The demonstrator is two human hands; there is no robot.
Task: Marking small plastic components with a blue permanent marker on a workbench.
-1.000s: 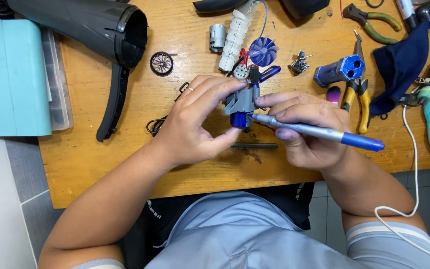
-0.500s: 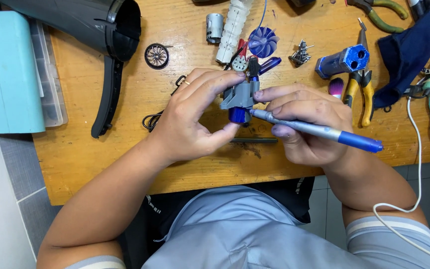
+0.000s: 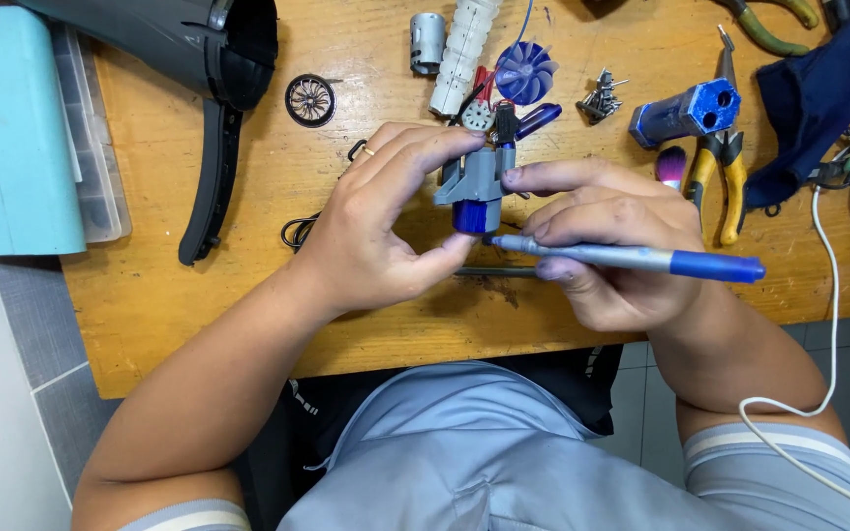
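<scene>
Grey-and-blue motor part [image 3: 474, 187] is sitting pinched in your left hand [image 3: 386, 231] above the wooden counter [image 3: 248, 295], steadying it, while your right hand [image 3: 612, 246] is gripping a blue-tipped screwdriver [image 3: 632, 259], tip touching it.

— What carries it all?
— A worn, light-brown wooden tabletop [image 3: 248, 295].
— What lies at its left?
— A pale turquoise plastic box [image 3: 7, 138] and a dark grey hair-dryer shell [image 3: 199, 49], with a small black round grille [image 3: 309, 99] just beside it.
— And at the right?
— Yellow-handled pliers [image 3: 720, 172], a dark blue cloth [image 3: 814, 98] and a blue cylindrical motor housing [image 3: 686, 110].
</scene>
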